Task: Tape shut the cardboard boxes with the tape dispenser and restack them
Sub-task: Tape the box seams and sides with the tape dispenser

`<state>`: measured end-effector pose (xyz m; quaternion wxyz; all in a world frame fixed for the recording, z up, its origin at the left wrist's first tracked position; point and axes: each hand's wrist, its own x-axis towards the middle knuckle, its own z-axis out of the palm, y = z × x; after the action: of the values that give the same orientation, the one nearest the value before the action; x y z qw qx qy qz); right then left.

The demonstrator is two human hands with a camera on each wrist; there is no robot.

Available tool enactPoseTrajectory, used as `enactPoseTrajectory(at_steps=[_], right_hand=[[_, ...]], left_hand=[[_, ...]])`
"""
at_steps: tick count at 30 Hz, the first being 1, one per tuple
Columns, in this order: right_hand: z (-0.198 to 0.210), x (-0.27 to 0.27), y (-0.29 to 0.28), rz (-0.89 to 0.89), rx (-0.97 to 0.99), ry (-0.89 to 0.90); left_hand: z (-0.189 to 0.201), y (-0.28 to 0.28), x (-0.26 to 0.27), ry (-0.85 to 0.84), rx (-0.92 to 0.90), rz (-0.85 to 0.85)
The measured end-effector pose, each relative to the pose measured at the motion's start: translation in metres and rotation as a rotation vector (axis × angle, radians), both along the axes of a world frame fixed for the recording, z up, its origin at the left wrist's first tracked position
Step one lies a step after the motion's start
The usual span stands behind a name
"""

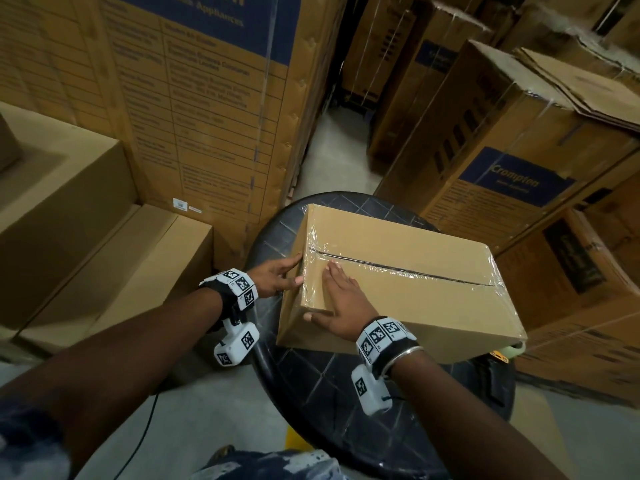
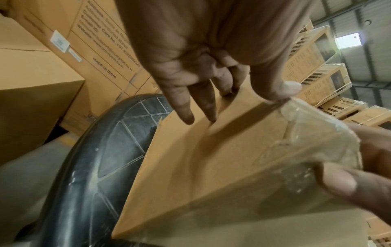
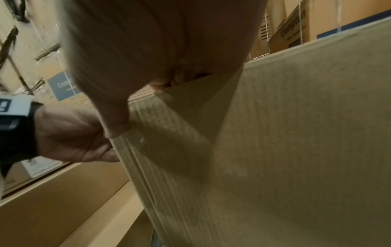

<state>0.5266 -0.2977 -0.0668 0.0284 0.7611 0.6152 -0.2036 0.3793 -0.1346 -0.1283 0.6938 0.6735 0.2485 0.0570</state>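
Observation:
A plain cardboard box (image 1: 408, 271) lies on a black round stool (image 1: 332, 393). Clear tape (image 1: 398, 270) runs along its top seam and wraps down over the left end. My left hand (image 1: 294, 270) rests on that left end face with straight fingers (image 2: 184, 113), its thumb on the taped top edge. My right hand (image 1: 332, 296) lies flat on the box top near the front left corner, its thumb (image 3: 114, 117) down over the edge. A pale object (image 1: 512, 349) peeks from behind the box's right corner; I cannot tell whether it is the dispenser.
Plain cartons (image 1: 69, 220) are stacked in steps at the left. Tall printed cartons (image 1: 207, 116) stand behind, and more (image 1: 502, 150) crowd the right. A narrow strip of floor (image 1: 332, 150) runs between them. A cable (image 1: 138, 445) lies on the floor at the near left.

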Motion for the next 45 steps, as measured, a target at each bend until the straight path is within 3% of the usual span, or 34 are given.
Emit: enactPoseTrajectory(at_steps=[6,13,20,26,29,33,35,37,41,45], right_hand=[[-0.006,0.002,-0.001,-0.072,0.066,0.026],[-0.009,0.003,-0.001,-0.086,0.083,0.020],[-0.011,0.003,0.000,-0.078,0.073,0.001],[-0.009,0.002,0.000,-0.074,0.076,-0.002],[-0.008,0.002,0.000,-0.069,0.069,-0.005],[-0.007,0.001,-0.001,-0.051,0.060,-0.016],[-0.007,0.001,-0.002,-0.039,0.050,-0.022],[-0.006,0.003,-0.001,-0.033,0.046,-0.027],[-0.006,0.004,0.001,-0.031,0.044,-0.030],[-0.005,0.003,0.000,-0.025,0.035,-0.038]], left_hand=[[-0.020,-0.008,-0.007,-0.073,-0.089,0.098],[-0.017,-0.019,-0.008,-0.158,-0.045,0.167],[-0.009,-0.018,-0.018,-0.071,-0.035,0.062],[-0.008,-0.026,-0.012,-0.012,0.045,0.184],[-0.008,-0.022,-0.010,0.074,0.164,0.207],[-0.008,-0.015,-0.012,0.060,0.247,0.200],[-0.005,-0.010,-0.011,0.064,0.213,0.287],[0.000,-0.008,-0.005,0.007,0.062,0.368],[0.017,-0.018,0.022,-0.033,0.027,0.239],[0.011,-0.028,0.040,0.078,0.143,0.199]])
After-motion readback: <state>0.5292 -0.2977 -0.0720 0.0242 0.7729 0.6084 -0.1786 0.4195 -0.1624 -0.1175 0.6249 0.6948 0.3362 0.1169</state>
